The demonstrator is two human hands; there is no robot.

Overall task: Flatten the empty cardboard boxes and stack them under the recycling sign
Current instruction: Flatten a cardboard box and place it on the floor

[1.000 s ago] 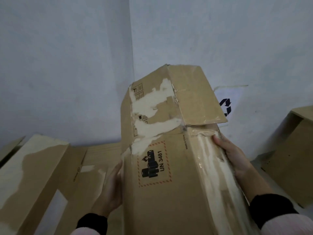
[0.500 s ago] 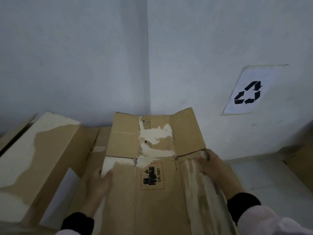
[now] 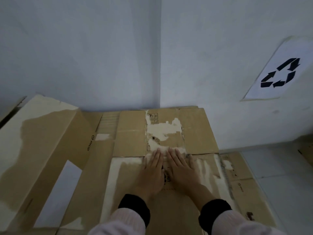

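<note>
A flattened brown cardboard box (image 3: 132, 138) with torn white patches lies on top of a stack of flat cardboard in the room's corner. My left hand (image 3: 151, 172) and my right hand (image 3: 182, 170) rest palm down side by side on its middle, fingers spread, holding nothing. They cover most of its printed hazard label. The recycling sign (image 3: 281, 72), a white sheet with black arrows, is taped to the wall up and to the right of the stack.
Another flattened box (image 3: 240, 175) shows under the top one at the right. A larger torn cardboard box (image 3: 42, 150) lies at the left. More cardboard (image 3: 307, 150) peeks in at the far right edge. Grey floor (image 3: 279, 167) lies right of the stack.
The box went from upright in both hands to lying flat on the stack. My hands let go of its edges and moved to its middle, palms down.
</note>
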